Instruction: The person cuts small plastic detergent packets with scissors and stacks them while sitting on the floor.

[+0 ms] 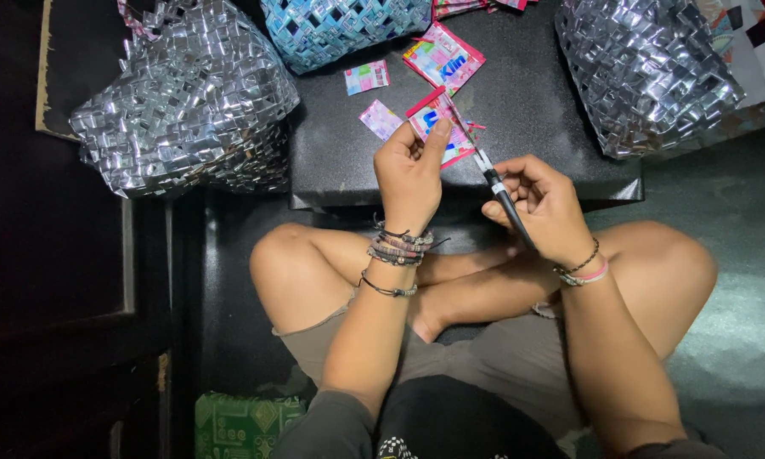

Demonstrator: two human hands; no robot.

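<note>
Black low table (527, 110) with shiny woven bags | left hand (408, 170) pinches a pink wrapper (437, 123) | right hand (539, 204) squeezes black-handled scissors (494, 183) cutting it

pink-and-blue wrapper (437, 127) — silver woven bags (187, 98)

1 head view, steeply downward, close

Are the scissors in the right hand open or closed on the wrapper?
Open. The scissors in the right hand show blades parted around the edge of the pink wrapper, which the left hand holds.
</note>
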